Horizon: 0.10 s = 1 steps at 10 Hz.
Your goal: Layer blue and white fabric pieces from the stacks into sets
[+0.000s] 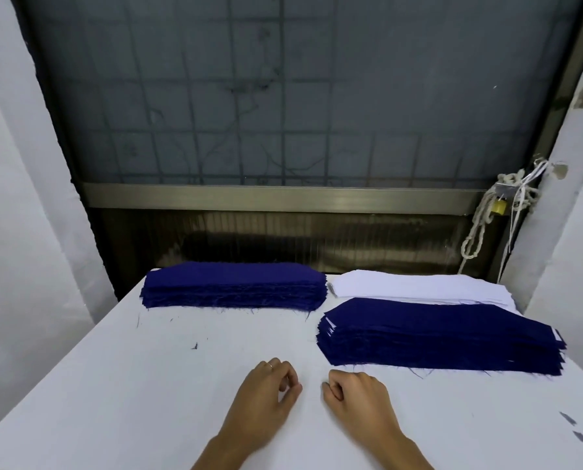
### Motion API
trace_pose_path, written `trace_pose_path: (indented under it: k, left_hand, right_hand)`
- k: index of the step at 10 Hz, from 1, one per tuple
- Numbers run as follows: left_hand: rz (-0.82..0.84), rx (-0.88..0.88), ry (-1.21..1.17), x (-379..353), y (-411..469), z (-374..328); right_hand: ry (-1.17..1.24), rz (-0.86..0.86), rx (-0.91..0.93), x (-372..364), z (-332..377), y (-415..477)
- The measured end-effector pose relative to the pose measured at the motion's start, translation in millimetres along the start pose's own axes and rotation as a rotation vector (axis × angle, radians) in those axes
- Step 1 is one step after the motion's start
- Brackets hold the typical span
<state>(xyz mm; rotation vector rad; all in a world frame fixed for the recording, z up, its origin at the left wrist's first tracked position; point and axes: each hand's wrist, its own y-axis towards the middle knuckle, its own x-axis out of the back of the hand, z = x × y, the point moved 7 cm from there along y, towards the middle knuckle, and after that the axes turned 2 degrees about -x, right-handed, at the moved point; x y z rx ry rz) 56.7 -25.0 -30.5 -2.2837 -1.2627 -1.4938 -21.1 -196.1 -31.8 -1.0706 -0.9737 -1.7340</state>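
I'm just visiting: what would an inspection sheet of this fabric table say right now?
Surface: white table, both hands resting on it.
Job's things: blue stack far left; white stack far right; layered stack, blue on top, near right.
Clutter: loose threads; dark scraps at right edge.
Fingers: left hand and right hand loosely curled, holding nothing.
Cables: white cord knotted beside yellow padlock.
Surroundings: gridded window, white walls.
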Motion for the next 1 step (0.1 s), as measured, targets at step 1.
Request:
trace_pose_path:
  k: [1]
  left_hand:
    - [0.035,-0.018,0.059,-4.7,-2.4,-2.8]
  right_hand:
    - [-0.024,-0.040,-0.014,-4.4,3.1,-4.0]
